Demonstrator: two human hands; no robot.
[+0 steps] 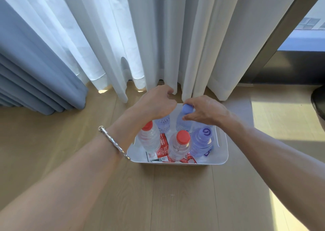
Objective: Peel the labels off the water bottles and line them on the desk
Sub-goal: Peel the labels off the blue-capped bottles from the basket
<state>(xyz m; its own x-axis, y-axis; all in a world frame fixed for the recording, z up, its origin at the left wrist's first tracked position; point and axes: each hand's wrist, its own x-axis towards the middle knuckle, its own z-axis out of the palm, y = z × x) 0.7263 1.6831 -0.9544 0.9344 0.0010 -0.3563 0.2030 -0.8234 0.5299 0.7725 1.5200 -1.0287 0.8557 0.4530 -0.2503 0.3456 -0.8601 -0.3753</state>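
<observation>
Right hand (205, 111): you are gripping the top of the purple-capped bottle (184, 120), your index finger curling over its cap and your thumb pressing on its shoulder.
Left hand (156, 102): you are holding it with curled fingers just to the left of your right hand. It is hiding the top of the second purple bottle (164, 124) right beneath it, so I cannot tell whether you are grasping anything.
Bin (223, 153): white, sitting on the wooden floor (175, 195) below both hands, with every bottle standing inside it.
Red-capped bottle (148, 137): standing under your left wrist.
Other red-capped bottle (179, 146): standing between your hands, nearer to you.
Third purple bottle (202, 141): standing below your right wrist.
Loose red labels (163, 149): lying on the bin's bottom between the two red-capped bottles.
Bracelet (114, 143): silver, sitting on your left wrist.
Curtain (158, 37): white, hanging just beyond your fingers.
</observation>
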